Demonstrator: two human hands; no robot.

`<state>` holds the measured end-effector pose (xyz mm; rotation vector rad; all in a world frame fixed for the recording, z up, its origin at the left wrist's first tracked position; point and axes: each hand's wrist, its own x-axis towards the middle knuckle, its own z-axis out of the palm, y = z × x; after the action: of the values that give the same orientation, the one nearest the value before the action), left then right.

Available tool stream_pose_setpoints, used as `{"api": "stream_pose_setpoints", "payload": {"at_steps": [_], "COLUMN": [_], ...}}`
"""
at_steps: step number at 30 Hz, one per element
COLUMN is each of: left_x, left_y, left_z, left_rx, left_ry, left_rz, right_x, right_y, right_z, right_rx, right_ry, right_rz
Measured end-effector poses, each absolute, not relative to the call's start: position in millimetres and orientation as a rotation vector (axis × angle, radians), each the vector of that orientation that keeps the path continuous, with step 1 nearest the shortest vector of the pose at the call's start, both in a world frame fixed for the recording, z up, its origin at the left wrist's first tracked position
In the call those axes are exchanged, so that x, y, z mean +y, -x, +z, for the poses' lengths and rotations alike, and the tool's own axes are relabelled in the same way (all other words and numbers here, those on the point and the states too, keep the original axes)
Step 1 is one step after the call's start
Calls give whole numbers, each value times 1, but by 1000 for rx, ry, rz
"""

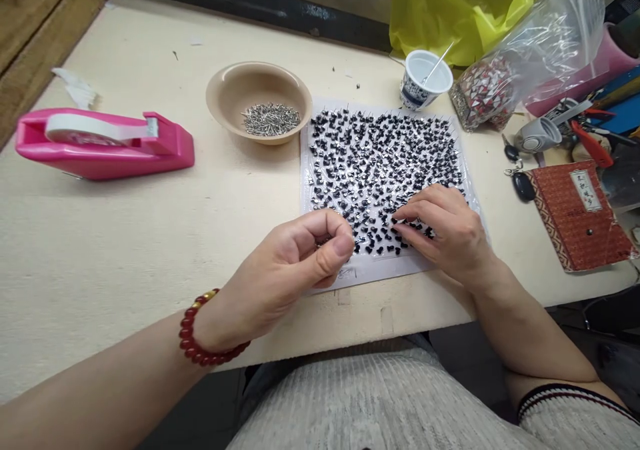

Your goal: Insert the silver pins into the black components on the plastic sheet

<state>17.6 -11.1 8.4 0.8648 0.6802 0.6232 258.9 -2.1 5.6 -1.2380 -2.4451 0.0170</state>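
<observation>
A white sheet (327,282) lies on the table, covered with rows of small shiny black pieces (367,160); thin metal pins stick up from many of them. Over its front left corner, my left hand (305,253) is closed, thumb pressed against the curled index finger. What it holds, if anything, is hidden. My right hand (440,230) rests low over the front right part of the sheet, thumb and index fingertip pinching at one small black piece. Behind the sheet's left edge, a beige bowl (225,100) holds a heap of silver metal pins (271,119).
A pink tape dispenser (115,160) sits at left. Behind the sheet stand a patterned cup (414,97) with a thin stick and a clear bag (490,87) of red and white bits. At right lie a red-brown notebook (575,227), keys and pliers (591,142).
</observation>
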Motion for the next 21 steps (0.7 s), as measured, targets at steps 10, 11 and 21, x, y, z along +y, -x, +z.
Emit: {"api": "stream_pose_setpoints", "payload": {"at_steps": [10, 11, 21], "left_x": [-18, -18, -21], "left_y": [-23, -24, -25], "left_z": [7, 6, 7], "left_rx": [639, 639, 581], "left_ry": [-1088, -1082, -881], "left_rz": [516, 507, 511], "right_x": [-39, -40, -18], "right_y": [-226, -224, -235], "right_z": [38, 37, 39], "right_rx": [-2279, -2265, -2141], "right_ry": [842, 829, 1100], "right_rz": [713, 725, 576]}}
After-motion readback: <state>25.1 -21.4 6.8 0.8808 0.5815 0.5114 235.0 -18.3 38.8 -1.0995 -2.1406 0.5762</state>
